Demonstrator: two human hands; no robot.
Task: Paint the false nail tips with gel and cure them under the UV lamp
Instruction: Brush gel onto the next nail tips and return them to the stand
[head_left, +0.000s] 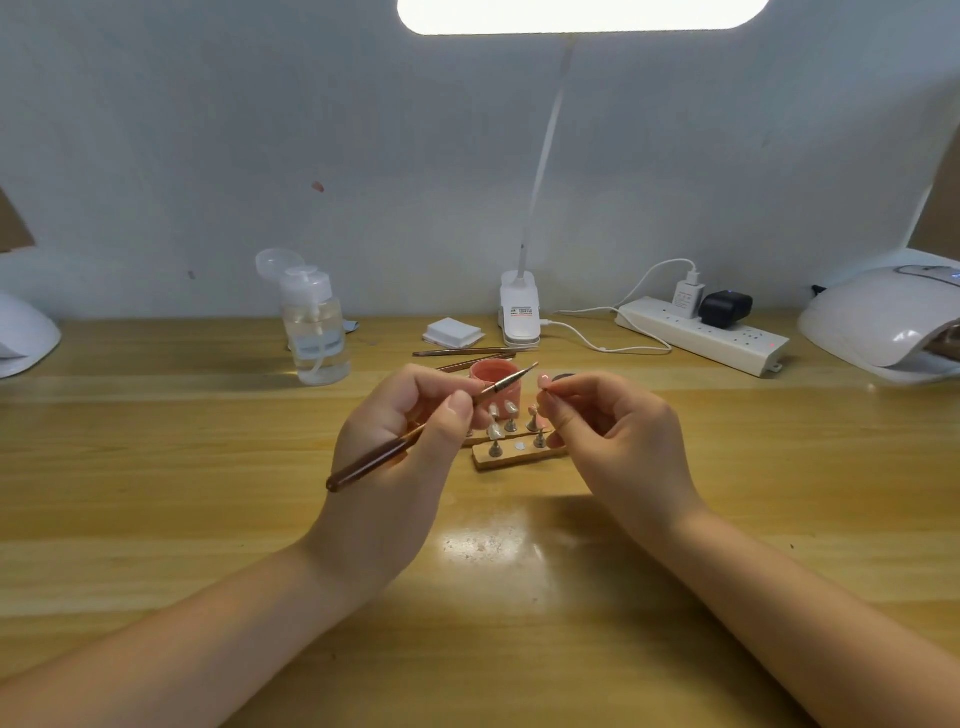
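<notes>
My left hand (410, 441) grips a brown-handled gel brush (374, 460), its metal ferrule and tip pointing up to the right toward my other hand. My right hand (613, 431) pinches a small pink-painted nail tip (544, 382) on its stand between thumb and forefinger. Between and behind my hands lies a wooden holder (511, 460) with several pale nail tips (496, 431) on metal stands. An open pink gel pot (491, 371) sits just behind it. A white UV lamp (878, 322) stands at the far right.
A clear pump bottle (314, 325) stands back left. White wipes (453, 331), spare brushes (467, 353), a clip desk lamp (519, 314), a power strip (701, 332) with plugs and cable lie along the wall. Another white device (23, 335) sits at the left edge.
</notes>
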